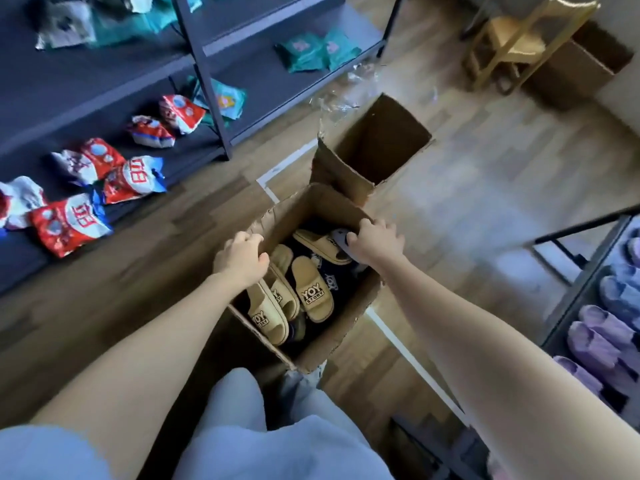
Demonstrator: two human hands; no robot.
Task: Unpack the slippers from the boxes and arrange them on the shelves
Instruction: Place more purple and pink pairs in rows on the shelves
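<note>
An open cardboard box (313,206) stands on the floor in front of me. Inside lie several tan slippers (313,292) marked "YOY STORY" and some dark blue ones (332,271). My left hand (240,258) grips the box's left wall at its top edge. My right hand (375,239) grips the right wall, fingers curled over the rim. Purple slippers (602,337) sit in rows on a low shelf at the right.
A second, empty cardboard box (381,140) stands just behind the first. Dark metal shelves (207,74) at the left hold red-and-white packets (69,223) and teal packets (315,51). A wooden chair (519,43) and another box stand at the back right. Clear plastic wrap lies on the floor.
</note>
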